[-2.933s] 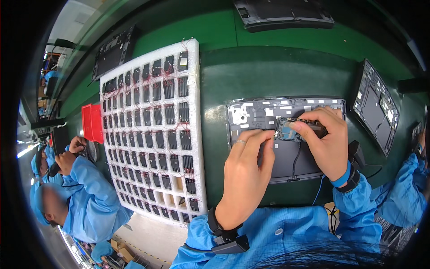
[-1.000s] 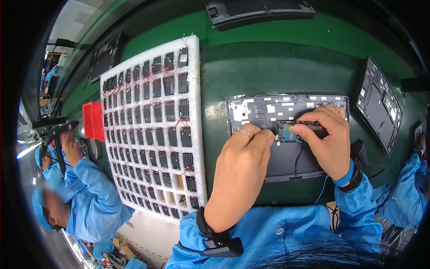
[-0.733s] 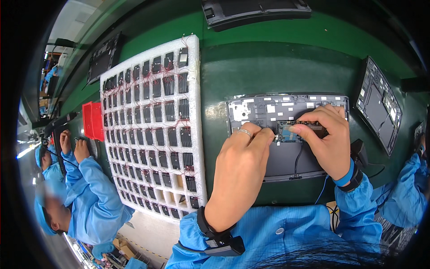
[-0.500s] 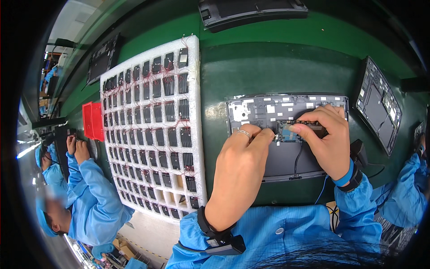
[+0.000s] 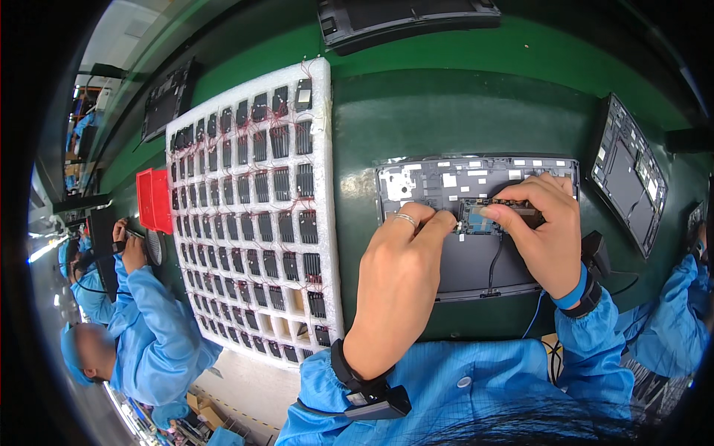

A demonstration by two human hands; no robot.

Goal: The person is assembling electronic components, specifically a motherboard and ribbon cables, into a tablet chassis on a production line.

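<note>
A dark grey device casing with white stickers lies on the green bench in front of me. Over its middle is a small circuit board with a bluish part on top, and a black cable runs from near it to the casing's near edge. My right hand holds the board from the right, its thumb on top and the other fingers at the far edge. My left hand, wearing a ring, is closed in a pinch at the board's left end; whatever lies between its fingertips is hidden.
Left of the casing stands a white foam tray of black ribbed parts with red wires. Beyond it is a red bin. Other casings lie at the right and far side. A co-worker sits at the left.
The far casing has slid slightly left on the green surface. The co-worker at the left has shifted head and hands. My own hands stay almost still on the board.
</note>
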